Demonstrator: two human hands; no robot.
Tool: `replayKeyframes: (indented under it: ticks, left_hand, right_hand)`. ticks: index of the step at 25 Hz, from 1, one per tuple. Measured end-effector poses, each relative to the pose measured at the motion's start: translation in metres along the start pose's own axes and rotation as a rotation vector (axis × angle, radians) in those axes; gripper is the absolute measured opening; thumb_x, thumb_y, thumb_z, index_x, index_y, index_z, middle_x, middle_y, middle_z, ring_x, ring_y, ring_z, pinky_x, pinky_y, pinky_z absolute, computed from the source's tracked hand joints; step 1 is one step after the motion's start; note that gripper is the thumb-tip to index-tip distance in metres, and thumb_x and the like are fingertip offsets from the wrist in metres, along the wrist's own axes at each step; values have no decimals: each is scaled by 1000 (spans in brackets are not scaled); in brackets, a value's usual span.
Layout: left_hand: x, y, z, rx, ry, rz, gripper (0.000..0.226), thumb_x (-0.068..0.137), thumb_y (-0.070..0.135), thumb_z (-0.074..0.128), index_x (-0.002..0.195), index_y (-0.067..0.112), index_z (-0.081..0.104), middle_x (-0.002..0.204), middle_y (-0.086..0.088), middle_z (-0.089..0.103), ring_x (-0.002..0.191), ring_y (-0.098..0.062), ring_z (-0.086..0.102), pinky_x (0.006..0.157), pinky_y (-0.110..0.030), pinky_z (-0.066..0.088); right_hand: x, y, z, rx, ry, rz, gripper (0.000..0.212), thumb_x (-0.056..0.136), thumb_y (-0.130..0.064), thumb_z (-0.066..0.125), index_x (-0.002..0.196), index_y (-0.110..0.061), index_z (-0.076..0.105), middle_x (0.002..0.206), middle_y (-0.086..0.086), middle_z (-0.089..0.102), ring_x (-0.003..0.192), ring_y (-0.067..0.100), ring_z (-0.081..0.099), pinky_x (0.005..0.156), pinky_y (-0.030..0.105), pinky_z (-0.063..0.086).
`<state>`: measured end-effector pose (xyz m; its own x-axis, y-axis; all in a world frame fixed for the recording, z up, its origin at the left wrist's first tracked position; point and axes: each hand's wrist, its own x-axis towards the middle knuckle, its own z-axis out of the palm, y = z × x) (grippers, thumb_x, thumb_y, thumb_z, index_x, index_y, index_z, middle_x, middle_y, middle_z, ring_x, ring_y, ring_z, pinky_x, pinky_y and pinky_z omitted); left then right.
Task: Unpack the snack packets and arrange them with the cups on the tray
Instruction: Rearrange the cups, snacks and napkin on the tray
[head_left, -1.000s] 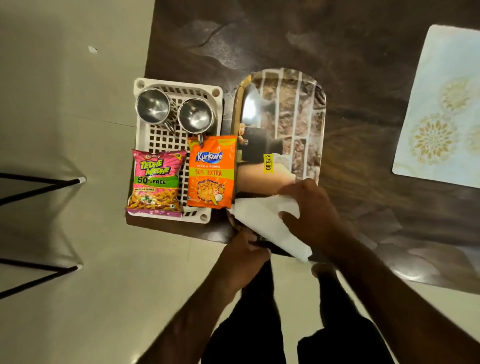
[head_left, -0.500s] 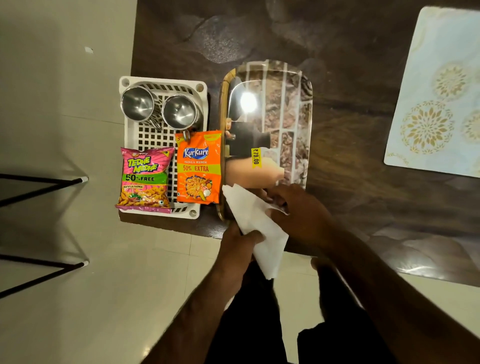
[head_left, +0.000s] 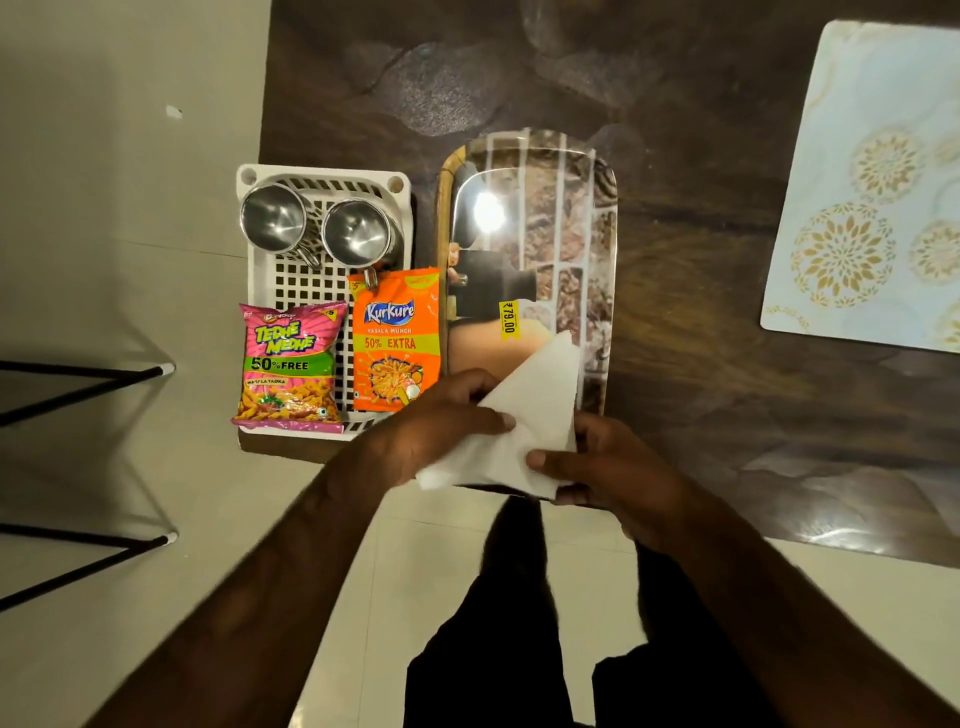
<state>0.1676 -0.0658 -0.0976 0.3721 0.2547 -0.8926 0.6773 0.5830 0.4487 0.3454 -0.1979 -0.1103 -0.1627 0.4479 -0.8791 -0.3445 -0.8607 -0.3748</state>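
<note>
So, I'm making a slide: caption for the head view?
Both hands hold a white tissue over the tray; cups and packets wait in the basket.

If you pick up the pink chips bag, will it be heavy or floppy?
The pink chips bag looks puffed, so it is probably light. Its shiny wrapper may feel slippery and crinkle. It lies flat on the white basket, so it should not roll.

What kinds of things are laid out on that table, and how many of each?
Steel cups: 2
Snack packets: 2
White basket: 1
Serving tray: 1
White tissue: 1
Placemat: 1
Total: 8
</note>
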Motion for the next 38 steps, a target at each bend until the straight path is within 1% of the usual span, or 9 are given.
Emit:
replayKeyframes:
  ticks: [4,10,12,15,19,23,29,34,38]
  left_hand:
    - [4,9,-4,211,-16,75,25,93,28,69,116,16,70,111,-1,74,104,-20,69,96,-47,54]
    - [-10,-4,-18,341,150,78,31,96,20,62,127,18,58,112,-2,70,96,-23,70,78,-40,58]
    - [-13,-11,-17,543,224,70,30,95,20,61,125,17,57,111,-3,70,99,-26,67,81,-40,55]
    - [-18,-22,-6,658,401,69,16,91,20,58,107,17,53,92,-3,65,89,-30,65,65,-34,46]
    - [-19,-32,5,625,498,51,23,91,22,59,109,14,48,94,-9,66,85,-33,65,70,-42,54]
    - [-19,-35,10,563,520,69,30,91,22,64,115,13,49,99,-9,63,88,-29,64,68,-39,55]
    - [-20,-38,10,474,508,33,36,93,22,61,123,14,42,89,0,53,85,-29,62,65,-38,51]
    - [-20,-37,9,486,510,78,46,91,8,61,133,15,43,101,2,52,100,-29,62,79,-44,58]
    - [-22,-39,11,438,533,64,51,90,10,63,133,16,37,99,-1,53,96,-31,62,72,-41,55]
  right_hand:
    - [-7,18,8,-55,110,5,32,92,-22,82,122,-18,72,102,0,85,82,19,84,62,20,60]
    - [-17,42,27,228,419,41,31,96,-17,77,125,-14,68,105,7,83,83,22,84,64,27,63]
    - [-14,44,36,247,433,49,30,96,-18,77,125,-14,68,109,8,82,84,21,84,66,29,64]
    - [-8,47,51,321,470,36,27,96,-16,77,122,-15,69,113,7,81,85,22,84,69,31,65]
    - [0,49,62,347,447,74,27,96,-18,78,121,-17,68,109,5,81,84,21,84,73,34,66]
    - [2,48,66,310,363,86,20,96,-19,77,113,-25,67,108,4,81,81,19,84,71,33,66]
    - [0,47,64,280,306,64,32,97,-18,76,127,-19,66,111,8,82,85,23,84,75,35,67]
    - [2,43,60,245,299,2,41,97,-16,75,137,-16,62,111,8,82,85,23,84,70,32,67]
    - [2,45,60,218,247,-8,43,97,-19,76,136,-19,60,109,6,83,87,25,84,72,34,67]
